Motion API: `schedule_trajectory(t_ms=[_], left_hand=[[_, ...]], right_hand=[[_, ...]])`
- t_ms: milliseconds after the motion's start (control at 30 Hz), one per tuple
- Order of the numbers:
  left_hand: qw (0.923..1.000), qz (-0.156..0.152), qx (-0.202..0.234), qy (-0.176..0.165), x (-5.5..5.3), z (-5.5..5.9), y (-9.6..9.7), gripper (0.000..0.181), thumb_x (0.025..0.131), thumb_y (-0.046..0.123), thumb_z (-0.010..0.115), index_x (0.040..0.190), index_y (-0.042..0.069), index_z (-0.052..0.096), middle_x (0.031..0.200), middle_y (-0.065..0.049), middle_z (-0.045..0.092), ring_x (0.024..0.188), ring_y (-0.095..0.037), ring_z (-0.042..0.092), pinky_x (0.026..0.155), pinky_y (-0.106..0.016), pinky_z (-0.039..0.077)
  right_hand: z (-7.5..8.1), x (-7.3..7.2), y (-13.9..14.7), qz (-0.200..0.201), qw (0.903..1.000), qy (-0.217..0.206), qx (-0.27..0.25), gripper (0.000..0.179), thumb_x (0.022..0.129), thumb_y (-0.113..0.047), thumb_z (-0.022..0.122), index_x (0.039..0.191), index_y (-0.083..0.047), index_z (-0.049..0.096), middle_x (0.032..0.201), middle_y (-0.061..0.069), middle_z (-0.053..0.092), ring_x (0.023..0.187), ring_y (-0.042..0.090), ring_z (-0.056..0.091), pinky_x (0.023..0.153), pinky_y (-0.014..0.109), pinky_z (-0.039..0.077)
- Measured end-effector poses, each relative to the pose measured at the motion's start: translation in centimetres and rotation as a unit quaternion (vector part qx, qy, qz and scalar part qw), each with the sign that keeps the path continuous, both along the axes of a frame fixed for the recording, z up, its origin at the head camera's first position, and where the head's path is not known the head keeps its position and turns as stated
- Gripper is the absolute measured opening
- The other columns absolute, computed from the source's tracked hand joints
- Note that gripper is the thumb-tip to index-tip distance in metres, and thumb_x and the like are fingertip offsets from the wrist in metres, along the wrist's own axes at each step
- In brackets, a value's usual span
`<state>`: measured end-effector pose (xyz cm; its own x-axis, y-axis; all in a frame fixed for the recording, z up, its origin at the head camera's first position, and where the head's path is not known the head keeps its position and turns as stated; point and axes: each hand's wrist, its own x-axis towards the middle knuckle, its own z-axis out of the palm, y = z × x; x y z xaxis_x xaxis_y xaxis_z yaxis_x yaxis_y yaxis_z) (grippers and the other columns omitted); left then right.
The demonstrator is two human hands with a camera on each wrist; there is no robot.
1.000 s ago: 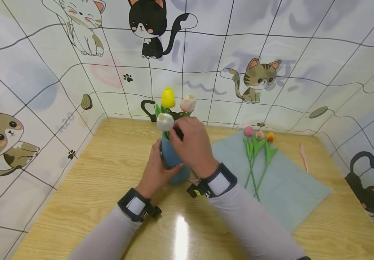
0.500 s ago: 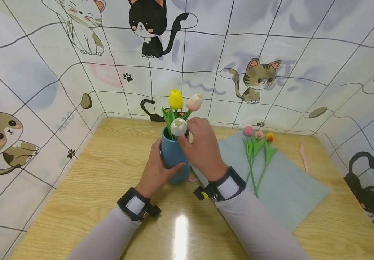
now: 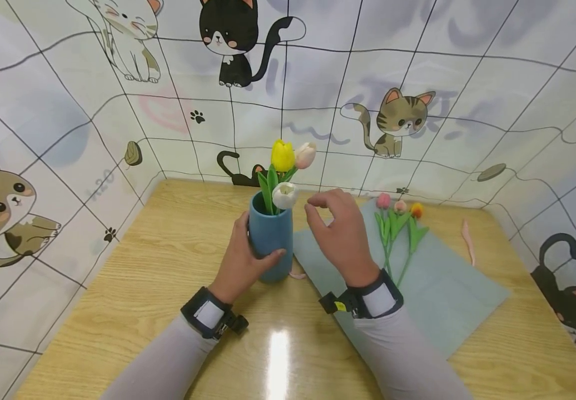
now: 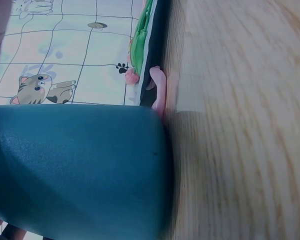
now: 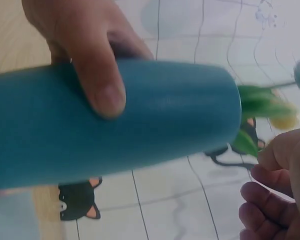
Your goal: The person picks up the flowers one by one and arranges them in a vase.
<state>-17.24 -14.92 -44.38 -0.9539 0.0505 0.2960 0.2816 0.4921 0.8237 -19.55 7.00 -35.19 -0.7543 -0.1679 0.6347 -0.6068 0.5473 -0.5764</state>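
Note:
My left hand (image 3: 240,264) grips the blue vase (image 3: 271,239), thumb across its front; the vase stands upright on the table. Out of its mouth rise a yellow tulip (image 3: 283,155), a pale pink tulip (image 3: 305,155) and a white tulip (image 3: 285,196) with green leaves. Just right of the white tulip is my right hand (image 3: 342,239), touching nothing, its thumb and forefinger slightly apart and the other fingers loosely curled. The right wrist view shows this hand (image 5: 285,185) beside the vase mouth. Most of the stems are hidden inside the vase.
On a grey-green paper sheet (image 3: 447,300) to the right lie a pink tulip (image 3: 384,200), a pale pink tulip (image 3: 400,206) and an orange tulip (image 3: 416,210). One pink ribbon (image 3: 468,241) lies farther right; another pink strip (image 4: 159,90) lies by the vase base.
My right hand has let go of the white tulip and drawn away to the right. The flowers in the vase have shifted rightward. The left hand keeps its hold.

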Motion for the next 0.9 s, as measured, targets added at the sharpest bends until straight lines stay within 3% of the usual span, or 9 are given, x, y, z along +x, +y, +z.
schedule_trajectory(t_ms=[267,433,567,700,900], left_hand=[[0.9999,0.014,0.001,0.004,0.3,0.1,-0.4,0.108,0.083,0.035,0.089,0.163,0.019,0.017,0.157,-0.013,0.037,0.142,-0.035,0.046,0.114,-0.066,0.041],[1.0,-0.001,-0.003,-0.004,0.1,0.1,0.0,0.109,0.085,0.042,0.086,0.164,0.019,0.014,0.159,-0.013,0.035,0.143,-0.035,0.044,0.116,-0.065,0.039],[0.9999,0.004,0.003,-0.01,0.2,0.1,0.1,0.109,0.084,0.042,0.086,0.163,0.019,0.014,0.159,-0.012,0.035,0.144,-0.034,0.044,0.117,-0.065,0.039],[0.9999,0.002,0.002,-0.01,0.2,0.1,0.2,0.109,0.085,0.042,0.086,0.164,0.021,0.013,0.159,-0.011,0.035,0.145,-0.033,0.043,0.117,-0.064,0.039],[0.9999,0.002,0.003,-0.01,0.1,0.1,0.3,0.109,0.085,0.041,0.086,0.164,0.022,0.013,0.159,-0.011,0.035,0.145,-0.033,0.043,0.117,-0.064,0.039]], right_hand=[[-1.9,-1.1,4.1,-0.047,0.9966,-0.063,-0.024,0.02,0.102,-0.015,0.064,0.115,-0.002,0.071,0.11,0.014,0.071,0.104,0.028,0.062,0.088,0.045,0.051],[-2.9,-1.8,7.6,-0.108,0.9863,-0.12,-0.037,0.025,0.105,-0.019,0.06,0.12,-0.002,0.069,0.113,0.014,0.07,0.101,0.026,0.061,0.086,0.04,0.05],[-4.0,-2.7,10.7,-0.161,0.9677,-0.188,-0.046,0.035,0.106,-0.031,0.057,0.126,-0.006,0.068,0.12,0.013,0.069,0.107,0.028,0.061,0.085,0.037,0.049],[-5.6,-3.8,14.4,-0.205,0.9434,-0.257,-0.045,0.047,0.106,-0.041,0.052,0.136,-0.006,0.063,0.133,0.016,0.066,0.121,0.033,0.059,0.094,0.045,0.047],[-8.3,-5.0,18.0,-0.207,0.9065,-0.366,-0.035,0.06,0.107,-0.045,0.047,0.149,-0.002,0.049,0.144,0.024,0.056,0.117,0.038,0.06,0.085,0.042,0.05]])
